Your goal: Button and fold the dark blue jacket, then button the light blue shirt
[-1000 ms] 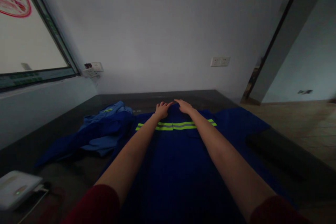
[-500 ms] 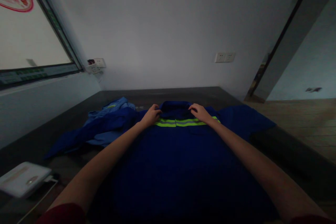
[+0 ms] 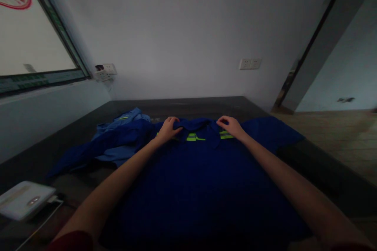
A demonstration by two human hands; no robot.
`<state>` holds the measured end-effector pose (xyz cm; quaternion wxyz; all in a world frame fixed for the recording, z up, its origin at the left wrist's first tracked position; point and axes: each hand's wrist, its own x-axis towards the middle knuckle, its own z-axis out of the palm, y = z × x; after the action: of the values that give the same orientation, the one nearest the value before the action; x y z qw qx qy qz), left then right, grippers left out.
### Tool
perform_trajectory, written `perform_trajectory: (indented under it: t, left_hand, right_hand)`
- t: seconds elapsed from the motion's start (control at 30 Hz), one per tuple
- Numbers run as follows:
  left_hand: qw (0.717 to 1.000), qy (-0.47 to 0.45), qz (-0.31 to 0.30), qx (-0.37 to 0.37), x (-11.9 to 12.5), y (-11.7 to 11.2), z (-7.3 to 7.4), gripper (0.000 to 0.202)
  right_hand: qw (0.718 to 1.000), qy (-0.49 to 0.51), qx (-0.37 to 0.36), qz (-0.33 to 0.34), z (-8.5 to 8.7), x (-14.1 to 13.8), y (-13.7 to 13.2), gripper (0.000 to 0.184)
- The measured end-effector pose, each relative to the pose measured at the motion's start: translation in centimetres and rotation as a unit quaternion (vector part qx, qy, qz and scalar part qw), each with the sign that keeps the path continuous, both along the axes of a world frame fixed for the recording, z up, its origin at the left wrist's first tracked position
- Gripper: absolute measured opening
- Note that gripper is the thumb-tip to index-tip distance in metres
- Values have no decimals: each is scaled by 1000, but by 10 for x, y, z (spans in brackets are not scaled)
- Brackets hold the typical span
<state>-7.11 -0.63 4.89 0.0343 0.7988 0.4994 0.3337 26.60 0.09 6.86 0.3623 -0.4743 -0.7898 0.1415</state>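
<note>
A dark blue work jacket (image 3: 200,180) with a yellow-green and grey reflective band lies spread in front of me, its collar at the far end. The collar (image 3: 196,124) is folded down over part of the band. My left hand (image 3: 168,129) is at the collar's left end, thumb and fingers closed around the cloth. At the right end, my right hand (image 3: 232,126) pinches the collar edge between thumb and fingers. One sleeve (image 3: 271,131) stretches out to the right. The near part of the jacket is very dark.
Lighter blue clothing (image 3: 119,153) lies in a heap under the left sleeve. A white box-shaped device (image 3: 25,200) with a white cable sits at the near left of the dark table (image 3: 203,104). Wall sockets (image 3: 250,64) are behind it.
The collar, standing open before, has been folded down towards me and now hides part of the reflective band. Both hands stay at its ends, slightly farther apart.
</note>
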Motion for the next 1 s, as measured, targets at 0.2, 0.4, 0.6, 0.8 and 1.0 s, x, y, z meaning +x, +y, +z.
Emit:
perform_trajectory:
  t: [0.2,0.4,0.6,0.8,1.0]
  left_hand:
    - [995,52,27,-86,24,36,-10,29]
    - [989,-57,48,-126,12,40,-9,13]
    - [928,-259,-42,-265,5,35,-4,16]
    - [771,-508,-42,-382,9,33,-4,12]
    - [707,-574,-96,-401,8,35,-9,11]
  right_hand:
    - [986,-38,-103,-126,-4,-39,45,30]
    - [974,45,-165,-151,-16,-33,58,10]
    - [945,176,-260,-95,-9,-14,58,4]
    - [910,268,-314,-47,-7,-10,57,9]
    - [893,304,-327,-53,-18,-10,59,8]
